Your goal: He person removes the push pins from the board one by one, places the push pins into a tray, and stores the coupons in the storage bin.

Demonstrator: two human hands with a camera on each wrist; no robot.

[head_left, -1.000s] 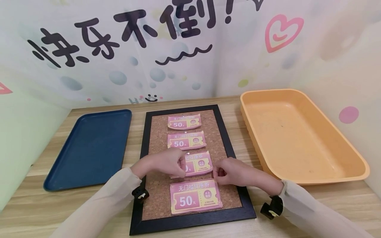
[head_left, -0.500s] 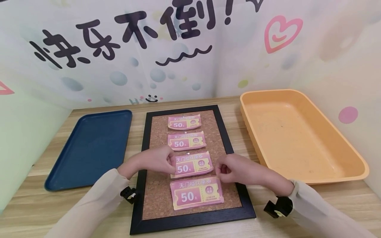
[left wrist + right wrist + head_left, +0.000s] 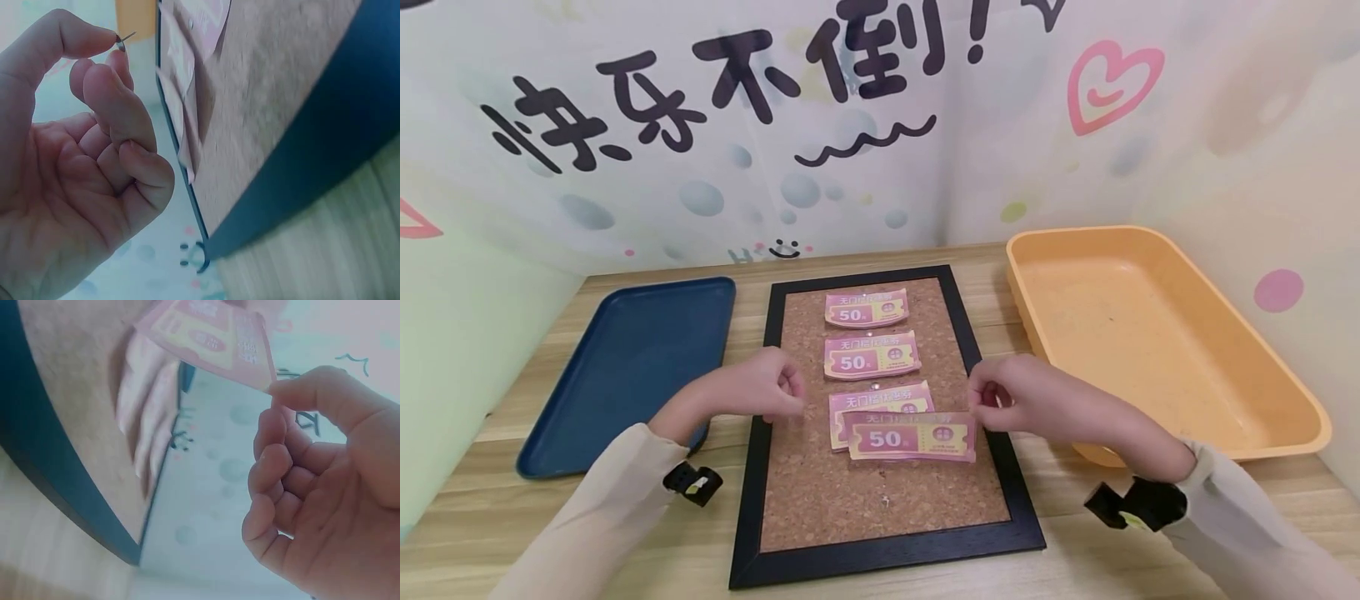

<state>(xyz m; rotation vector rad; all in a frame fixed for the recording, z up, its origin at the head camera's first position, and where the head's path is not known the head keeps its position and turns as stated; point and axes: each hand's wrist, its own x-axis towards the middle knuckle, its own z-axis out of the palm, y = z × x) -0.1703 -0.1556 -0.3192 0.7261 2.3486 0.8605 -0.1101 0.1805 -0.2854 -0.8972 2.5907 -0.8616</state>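
Far left on the worktop (image 3: 482, 508), a blue tray (image 3: 628, 375), long axis running away from the person. Next, the left hand (image 3: 741, 387), raised near the left edge of a framed cork board (image 3: 820, 508); its grip is narrow, thumb and forefinger pinching a pushpin (image 3: 120, 43) by the head, the needle pointing outward on the board side. Centre: three coupons fixed in a column on the board, far (image 3: 867, 308), middle (image 3: 871, 355) and near (image 3: 857, 401), their long axes running crosswise. Overlapping the near one from the wearer's viewpoint, a loose coupon (image 3: 912, 438), long axis left to right, almost level, print upright to the wearer, left end toward the left hand; I cannot tell whether it touches the coupon behind. Right hand (image 3: 1037, 400): grip narrow, thumb and forefinger pinching this coupon's right end. Far right, an orange tub (image 3: 1150, 350).
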